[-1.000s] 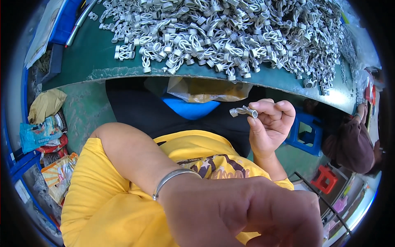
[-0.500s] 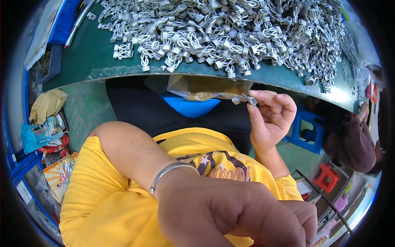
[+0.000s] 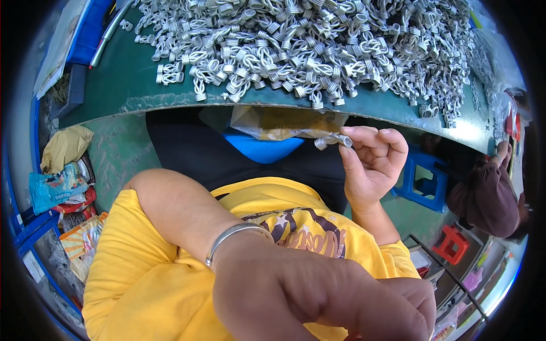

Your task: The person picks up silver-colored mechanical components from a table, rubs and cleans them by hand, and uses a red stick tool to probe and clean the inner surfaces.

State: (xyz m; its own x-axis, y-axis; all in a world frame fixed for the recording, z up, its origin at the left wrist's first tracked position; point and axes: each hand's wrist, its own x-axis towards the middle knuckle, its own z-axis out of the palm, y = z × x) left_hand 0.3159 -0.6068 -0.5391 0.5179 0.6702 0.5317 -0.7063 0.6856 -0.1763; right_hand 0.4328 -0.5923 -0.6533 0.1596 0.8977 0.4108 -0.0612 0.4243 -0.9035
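Right hand (image 3: pixel 373 163) pinches a silver twisted metal piece (image 3: pixel 333 139) by one end, just off the desk's (image 3: pixel 114 86) near edge, right of centre. Left hand (image 3: pixel 318 290) curls low in view; can't tell if it holds anything. Light fingertip grip, rest of the piece uncovered, looks best.

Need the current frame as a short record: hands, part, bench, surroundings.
right hand: pinching a silvery metal piece between thumb and fingers
piece position: in the air, off the table's near edge
left hand: close to camera, fingertips hidden; grip can't be told
left wrist: silvery bangle
green table: large pile of similar metal pieces
right side: blue stool; another person
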